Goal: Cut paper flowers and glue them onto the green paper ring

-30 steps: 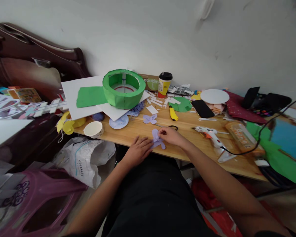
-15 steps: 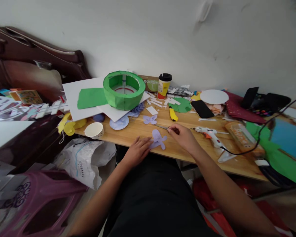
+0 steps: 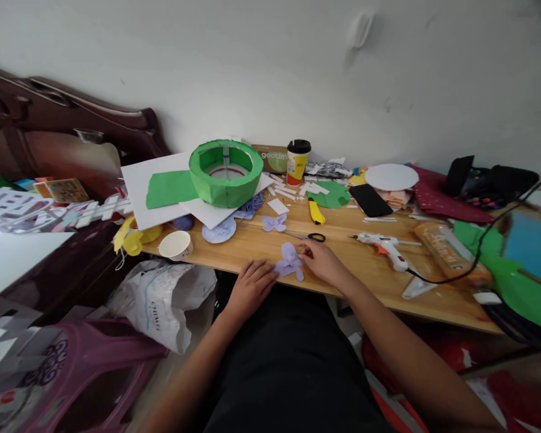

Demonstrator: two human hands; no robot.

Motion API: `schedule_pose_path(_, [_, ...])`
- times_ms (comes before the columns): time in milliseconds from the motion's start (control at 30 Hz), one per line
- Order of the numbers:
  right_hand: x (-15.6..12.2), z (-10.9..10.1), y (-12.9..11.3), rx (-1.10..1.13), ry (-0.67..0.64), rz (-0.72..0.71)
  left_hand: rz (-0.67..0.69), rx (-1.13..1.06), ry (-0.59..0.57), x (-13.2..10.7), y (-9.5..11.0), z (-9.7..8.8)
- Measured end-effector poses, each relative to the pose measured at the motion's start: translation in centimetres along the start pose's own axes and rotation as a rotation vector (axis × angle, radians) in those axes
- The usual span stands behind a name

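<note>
Purple paper flower (image 3: 289, 261) on worktop (image 3: 247, 242), near front edge, between hands. Left hand (image 3: 252, 285): palm down, fingers extended side by side, tips at flower's left petal. Right hand (image 3: 321, 263): at flower's right side, thumb and forefinger drawn together; whether petal is pinched, cannot tell. Beyond: scissors (image 3: 309, 237), second purple flower (image 3: 274, 223). Farther right: glue gun (image 3: 385, 242).

Bare tabletop (image 3: 241, 245) between bowl (image 3: 175, 246) and 2 purple flowers (image 3: 289, 252), green ring (image 3: 226, 195) (bulky) blocking behind
</note>
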State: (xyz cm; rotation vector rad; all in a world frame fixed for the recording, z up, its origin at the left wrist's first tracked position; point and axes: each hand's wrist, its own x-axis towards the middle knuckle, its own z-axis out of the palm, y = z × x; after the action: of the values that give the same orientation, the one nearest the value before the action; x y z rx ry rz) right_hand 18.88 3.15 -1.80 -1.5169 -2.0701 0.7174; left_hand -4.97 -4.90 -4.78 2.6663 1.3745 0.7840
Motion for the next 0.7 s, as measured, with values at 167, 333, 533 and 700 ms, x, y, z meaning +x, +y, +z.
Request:
schedule_pose_path(167, [-0.3,0.0,-0.4,0.004,-0.034,0.031,0.039,-0.004,-0.021,-0.6,-0.4,-0.3])
schedule_pose_path(333, [-1.6,-0.2,-0.4,0.017,-0.054,0.094,-0.222,0.051,0.194,-1.4,-0.1,-0.4])
schedule_pose_path(533, [-2.8,0.1,-0.8,0.055,-0.064,0.168,-0.758,-0.435,0.220,-2.8,2.3,-0.3])
schedule_pose_path(700, [-4.0,-0.2,-1.4,0.088,-0.063,0.169,-0.858,-0.882,-0.093,-2.1,2.6,-0.3])
